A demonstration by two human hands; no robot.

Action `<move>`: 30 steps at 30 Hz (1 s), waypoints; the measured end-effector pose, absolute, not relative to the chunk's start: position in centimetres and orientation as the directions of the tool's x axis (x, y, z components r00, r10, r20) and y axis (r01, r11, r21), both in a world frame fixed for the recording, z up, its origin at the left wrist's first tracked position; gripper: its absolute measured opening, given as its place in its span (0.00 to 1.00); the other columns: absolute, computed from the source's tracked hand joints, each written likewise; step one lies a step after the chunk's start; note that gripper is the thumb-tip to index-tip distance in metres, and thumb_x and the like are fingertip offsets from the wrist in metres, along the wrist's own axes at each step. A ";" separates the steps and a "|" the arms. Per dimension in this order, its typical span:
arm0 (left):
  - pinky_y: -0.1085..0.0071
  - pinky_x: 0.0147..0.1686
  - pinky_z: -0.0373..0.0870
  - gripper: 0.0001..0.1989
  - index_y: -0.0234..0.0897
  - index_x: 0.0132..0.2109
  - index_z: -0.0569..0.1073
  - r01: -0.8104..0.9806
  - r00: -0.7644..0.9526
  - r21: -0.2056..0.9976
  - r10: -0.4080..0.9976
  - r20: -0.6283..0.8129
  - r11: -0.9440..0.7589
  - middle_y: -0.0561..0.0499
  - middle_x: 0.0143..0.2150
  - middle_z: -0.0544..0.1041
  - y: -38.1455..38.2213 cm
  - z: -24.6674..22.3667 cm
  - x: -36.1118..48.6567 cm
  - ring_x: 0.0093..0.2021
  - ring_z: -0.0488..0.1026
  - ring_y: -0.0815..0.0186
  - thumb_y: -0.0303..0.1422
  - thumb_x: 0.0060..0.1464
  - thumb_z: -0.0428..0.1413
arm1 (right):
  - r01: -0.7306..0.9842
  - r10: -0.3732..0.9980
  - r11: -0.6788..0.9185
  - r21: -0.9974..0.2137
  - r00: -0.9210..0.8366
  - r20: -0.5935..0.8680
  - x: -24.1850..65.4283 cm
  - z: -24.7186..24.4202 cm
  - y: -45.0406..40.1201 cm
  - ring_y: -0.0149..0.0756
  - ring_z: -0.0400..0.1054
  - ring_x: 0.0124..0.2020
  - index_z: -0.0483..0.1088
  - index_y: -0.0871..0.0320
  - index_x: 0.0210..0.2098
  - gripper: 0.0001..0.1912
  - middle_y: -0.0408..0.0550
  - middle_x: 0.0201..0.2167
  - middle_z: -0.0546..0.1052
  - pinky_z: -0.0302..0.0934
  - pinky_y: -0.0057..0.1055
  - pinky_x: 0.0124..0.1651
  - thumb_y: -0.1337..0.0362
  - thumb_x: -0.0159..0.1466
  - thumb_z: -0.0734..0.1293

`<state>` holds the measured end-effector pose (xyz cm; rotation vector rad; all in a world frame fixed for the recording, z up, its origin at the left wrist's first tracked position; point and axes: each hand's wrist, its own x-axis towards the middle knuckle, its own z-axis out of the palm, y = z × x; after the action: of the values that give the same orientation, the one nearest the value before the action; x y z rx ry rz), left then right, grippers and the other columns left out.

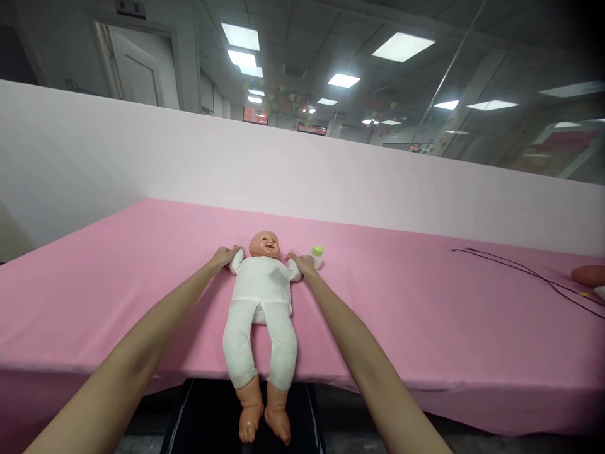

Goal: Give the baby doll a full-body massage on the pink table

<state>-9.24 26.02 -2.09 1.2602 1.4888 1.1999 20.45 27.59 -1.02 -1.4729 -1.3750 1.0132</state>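
Observation:
A baby doll in a white cloth suit lies on its back on the pink-covered table. Its head points to the far side, and its bare feet hang over the front edge. My left hand is closed around the doll's hand on the left of the view. On the other side, my right hand grips the doll's other hand, with the doll's fingers showing past mine. Just beyond my right hand stands a small bottle with a green cap, partly hidden by that hand.
Thin dark cables run across the table at the right. Part of a brown rounded object shows at the right edge. A low white partition borders the table's far side, with glass above it.

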 end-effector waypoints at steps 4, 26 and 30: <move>0.68 0.32 0.70 0.26 0.35 0.37 0.78 0.174 -0.113 0.980 0.986 0.119 -0.099 0.45 0.35 0.81 24.0 -1.6 -11.0 0.33 0.76 0.58 0.53 0.40 0.68 | 0.248 0.993 0.100 -0.964 -0.087 0.081 22.5 1.1 25.1 0.39 0.75 0.44 0.80 0.60 0.42 0.16 0.52 0.43 0.83 0.68 0.32 0.48 0.54 0.62 0.73; 0.68 0.31 0.69 0.23 0.35 0.40 0.77 0.109 -0.216 0.987 0.967 0.137 -0.115 0.46 0.32 0.80 24.3 -1.4 -8.7 0.33 0.77 0.58 0.51 0.48 0.63 | 0.233 1.000 0.018 -0.972 0.017 0.023 20.5 0.8 25.6 0.40 0.75 0.39 0.79 0.60 0.35 0.12 0.51 0.35 0.83 0.68 0.31 0.42 0.56 0.61 0.71; 0.68 0.25 0.63 0.17 0.39 0.25 0.72 0.139 -0.225 0.990 0.974 0.020 0.011 0.50 0.17 0.70 25.9 -2.6 -7.8 0.23 0.72 0.58 0.47 0.46 0.66 | 0.235 0.991 -0.103 -0.967 0.105 -0.080 18.5 -0.8 27.4 0.40 0.75 0.32 0.77 0.61 0.28 0.10 0.51 0.27 0.81 0.68 0.31 0.35 0.61 0.62 0.68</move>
<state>-7.76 25.94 -2.56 1.1994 1.4813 1.3104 18.46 27.43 -0.77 -1.4994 -1.2668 1.0801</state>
